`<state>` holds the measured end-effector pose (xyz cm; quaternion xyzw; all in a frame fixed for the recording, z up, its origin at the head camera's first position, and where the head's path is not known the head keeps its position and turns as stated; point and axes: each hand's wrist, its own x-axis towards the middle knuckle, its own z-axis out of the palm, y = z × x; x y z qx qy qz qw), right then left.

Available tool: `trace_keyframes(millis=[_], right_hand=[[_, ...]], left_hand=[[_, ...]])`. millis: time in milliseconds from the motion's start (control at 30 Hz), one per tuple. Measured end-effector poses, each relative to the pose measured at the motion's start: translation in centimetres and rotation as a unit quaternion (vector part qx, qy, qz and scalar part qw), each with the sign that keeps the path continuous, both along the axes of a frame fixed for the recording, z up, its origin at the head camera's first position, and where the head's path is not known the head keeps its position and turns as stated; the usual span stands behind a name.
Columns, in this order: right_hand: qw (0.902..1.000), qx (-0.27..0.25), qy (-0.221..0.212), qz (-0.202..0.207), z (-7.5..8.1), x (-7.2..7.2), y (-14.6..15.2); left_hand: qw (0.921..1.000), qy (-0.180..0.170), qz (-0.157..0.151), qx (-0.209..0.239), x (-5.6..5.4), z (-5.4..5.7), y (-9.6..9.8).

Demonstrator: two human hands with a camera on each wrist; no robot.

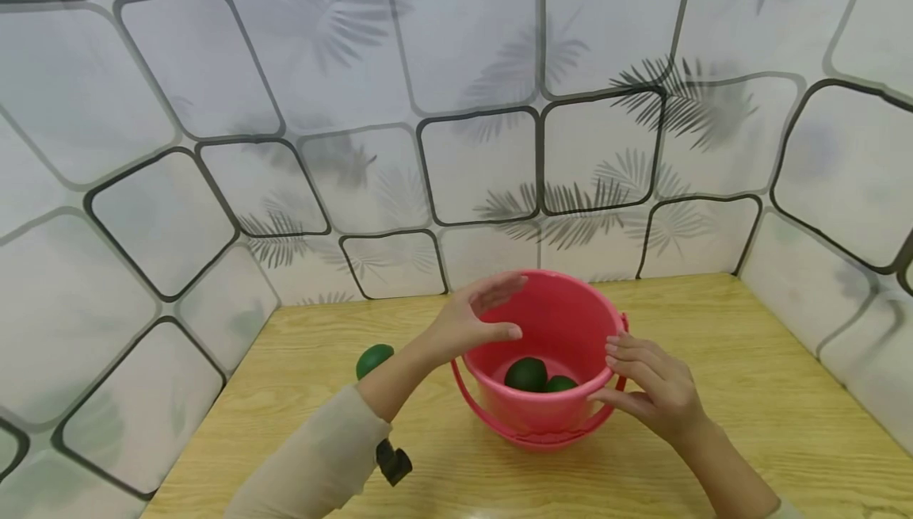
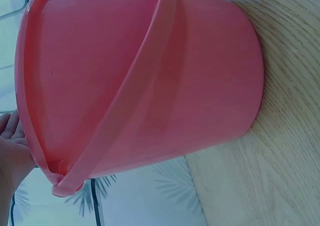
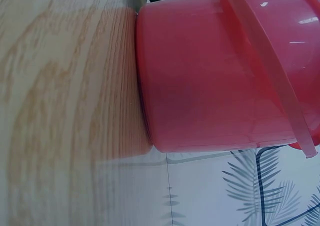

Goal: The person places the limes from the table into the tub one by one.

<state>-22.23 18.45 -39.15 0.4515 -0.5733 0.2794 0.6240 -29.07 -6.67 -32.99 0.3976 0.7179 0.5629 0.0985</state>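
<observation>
A pink bucket (image 1: 542, 416) stands upright on the table, its handle lowered toward the front. Inside lie two dark green rounded fruits, one larger in view (image 1: 525, 375) and one (image 1: 562, 383) partly hidden by the rim; their exact kind is unclear. My left hand (image 1: 471, 321) is at the bucket's left rim, thumb and fingers spread apart, holding nothing. At the right rim, my right hand (image 1: 656, 384) rests its fingertips and thumb against the edge. The left wrist view shows part of the left hand (image 2: 12, 153) beside the rim; the right wrist view shows no hand.
Another green fruit (image 1: 374, 360) lies on the wooden table (image 1: 720, 360) left of the bucket, behind my left forearm. Patterned walls (image 1: 478, 166) enclose the table at the back and sides. A black device (image 1: 394, 462) sits under the left wrist.
</observation>
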Motion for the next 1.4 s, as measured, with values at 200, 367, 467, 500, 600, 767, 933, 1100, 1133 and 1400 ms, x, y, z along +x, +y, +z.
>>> trace_keyframes(millis=[200, 367, 467, 500, 600, 767, 933, 1100, 1133, 1400], right_hand=[[1.0, 0.001, 0.0, 0.002, 0.0, -0.1, 0.0], [1.0, 0.002, 0.003, -0.001, -0.1, -0.1, 0.1], [1.0, 0.001, 0.005, -0.003, -0.1, -0.1, 0.1], [1.0, 0.001, 0.005, -0.003, -0.1, -0.1, 0.1], [1.0, 0.0, 0.006, 0.0, -0.1, -0.1, 0.1], [1.0, 0.0, 0.006, 0.004, 0.0, 0.0, 0.0], [0.9999, -0.001, 0.009, 0.005, -0.1, -0.1, 0.1], [0.9999, 0.0, 0.01, 0.001, -0.1, -0.1, 0.1], [0.9999, 0.0, 0.011, 0.0, -0.1, -0.1, 0.1], [0.9999, 0.001, 0.011, -0.002, -0.1, -0.1, 0.1]], left_hand=[[0.9999, -0.003, 0.004, 0.009, -0.1, 0.1, -0.6], [0.9997, -0.003, 0.011, 0.023, -0.2, -0.1, -1.3], [0.9995, -0.002, 0.014, 0.027, -0.4, -0.3, -1.7], [0.9995, -0.001, 0.015, 0.027, -0.5, -0.3, -1.9], [0.9996, 0.006, 0.018, 0.022, -0.6, -0.4, -2.3], [0.9994, 0.006, 0.025, 0.024, -0.6, -0.6, -3.1], [0.9989, 0.005, 0.038, 0.026, -0.6, -0.8, -3.7], [0.9982, -0.003, 0.056, 0.019, -0.5, -0.9, -4.4], [0.998, -0.003, 0.062, 0.016, -0.4, -1.0, -4.5], [0.9938, -0.02, 0.109, -0.002, -0.3, -1.0, -5.4]])
